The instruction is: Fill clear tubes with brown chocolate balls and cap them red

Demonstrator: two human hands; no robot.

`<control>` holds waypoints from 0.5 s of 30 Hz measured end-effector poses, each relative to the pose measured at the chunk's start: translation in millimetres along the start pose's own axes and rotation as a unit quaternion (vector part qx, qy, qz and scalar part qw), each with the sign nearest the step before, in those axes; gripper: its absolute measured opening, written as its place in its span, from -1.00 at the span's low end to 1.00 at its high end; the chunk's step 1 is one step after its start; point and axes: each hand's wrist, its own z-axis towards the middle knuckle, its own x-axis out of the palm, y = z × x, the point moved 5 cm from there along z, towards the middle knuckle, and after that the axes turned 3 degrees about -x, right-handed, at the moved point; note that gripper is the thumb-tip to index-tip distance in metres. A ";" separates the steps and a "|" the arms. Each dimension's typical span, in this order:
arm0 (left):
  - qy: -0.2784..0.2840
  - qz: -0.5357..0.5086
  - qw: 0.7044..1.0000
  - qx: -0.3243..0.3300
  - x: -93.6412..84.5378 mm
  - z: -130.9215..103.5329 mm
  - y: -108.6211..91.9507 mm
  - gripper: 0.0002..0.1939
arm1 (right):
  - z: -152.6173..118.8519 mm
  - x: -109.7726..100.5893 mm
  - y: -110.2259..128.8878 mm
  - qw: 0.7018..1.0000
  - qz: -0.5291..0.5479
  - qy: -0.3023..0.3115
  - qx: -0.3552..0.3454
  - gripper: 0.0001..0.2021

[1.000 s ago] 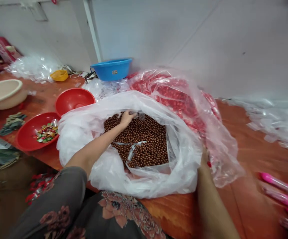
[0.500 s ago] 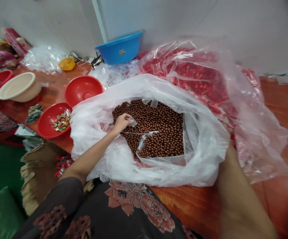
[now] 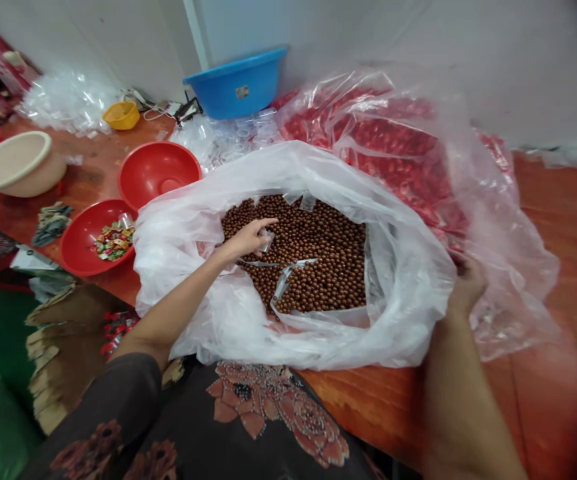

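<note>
Left hand (image 3: 246,240): fingers half curled, looks to have hold of a small clear cup (image 3: 267,241), index finger stuck out, over the brown balls (image 3: 323,267). Balls sit inside the open white bag (image 3: 408,300). Right hand (image 3: 470,283) is at the bag's right side, fingers partly hidden, can't tell its grip.

Risks: loose fingers could drop the cup in the balls; pulling the slack rim could spill balls on the table (image 3: 358,397). Inner plastic strip (image 3: 281,285) crosses the balls, could snag the cup. Bag of red bits (image 3: 398,153) crowds the right hand; blue tub (image 3: 238,87) stands behind.
</note>
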 end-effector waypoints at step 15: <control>0.032 0.125 0.990 0.056 49.7 37.5 -19.7 -0.81 | -94.7 -71.3 20.0 0.933 0.334 0.003 0.136 -0.85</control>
